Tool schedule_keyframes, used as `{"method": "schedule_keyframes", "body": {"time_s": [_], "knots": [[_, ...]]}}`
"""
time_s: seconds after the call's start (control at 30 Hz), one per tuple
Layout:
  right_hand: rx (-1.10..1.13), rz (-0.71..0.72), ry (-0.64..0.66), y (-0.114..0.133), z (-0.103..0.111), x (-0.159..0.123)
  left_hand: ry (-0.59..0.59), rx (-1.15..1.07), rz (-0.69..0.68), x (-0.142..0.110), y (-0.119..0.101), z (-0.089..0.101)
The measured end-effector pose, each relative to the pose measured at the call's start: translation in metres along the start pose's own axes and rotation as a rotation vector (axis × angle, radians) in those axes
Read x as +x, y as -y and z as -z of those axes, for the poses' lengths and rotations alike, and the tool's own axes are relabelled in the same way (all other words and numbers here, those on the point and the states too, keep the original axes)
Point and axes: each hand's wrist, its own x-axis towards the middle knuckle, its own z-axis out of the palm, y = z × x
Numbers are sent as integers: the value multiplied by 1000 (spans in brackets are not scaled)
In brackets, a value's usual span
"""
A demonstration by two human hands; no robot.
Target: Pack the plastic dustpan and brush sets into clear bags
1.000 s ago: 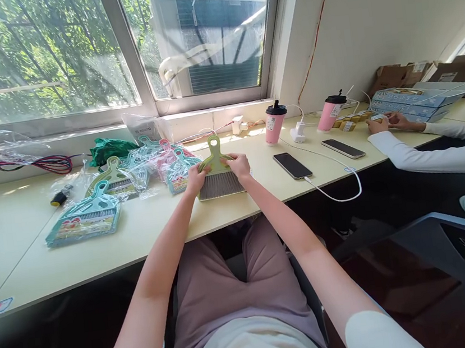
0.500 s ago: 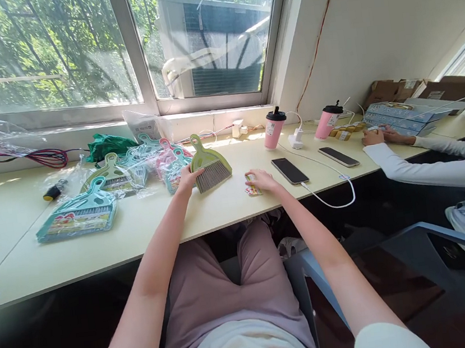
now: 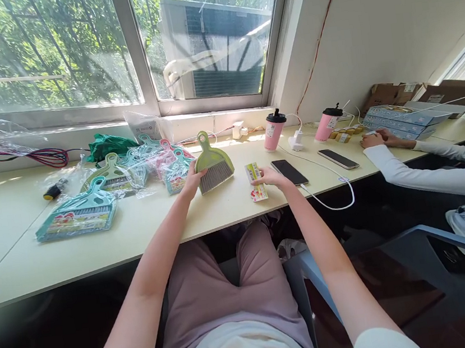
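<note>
My left hand (image 3: 191, 180) grips the left side of a small green dustpan with a grey-bristled brush (image 3: 214, 169), tilted up off the pale desk (image 3: 145, 224). My right hand (image 3: 269, 176) pinches a printed paper label card (image 3: 257, 188), yellow, white and pink, held just above the desk to the right of the dustpan. A pile of similar dustpan sets in clear bags (image 3: 146, 165), teal, pink and green, lies to the left of my left hand. One teal bagged set (image 3: 77, 217) sits apart, further left.
Two phones (image 3: 289, 172) (image 3: 338, 159) lie right of my right hand, one on a white cable (image 3: 332, 195). Two pink cups (image 3: 272, 129) (image 3: 323, 124) stand near the wall. Another person's hands (image 3: 374, 138) work at blue boxes (image 3: 405, 113) at the right. A blue chair (image 3: 456, 237) stands beside me.
Both hands held the green dustpan a second ago. My right hand let go, moved right, and picked up the label card; my left hand now tilts the dustpan alone.
</note>
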Motion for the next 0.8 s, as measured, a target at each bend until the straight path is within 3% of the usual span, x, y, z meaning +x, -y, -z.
{"method": "schedule_keyframes", "body": {"time_s": [0.13, 0.23, 0.33, 0.47, 0.67, 0.8], "knots": [[540, 0, -17, 28, -36, 2, -49, -81, 1, 0, 4, -4], [737, -81, -65, 53, -72, 12, -106, -134, 54, 0, 5, -4], [800, -166, -111, 73, -103, 22, -162, -215, 120, 1, 4, -2], [838, -133, -173, 85, -127, 31, -190, -395, 146, 0, 2, 1], [786, -127, -427, 86, -135, 45, -104, -488, 171, -2, 0, -1], [703, -124, -451, 82, -136, 49, -88, -458, 115, -3, 2, -5]]}}
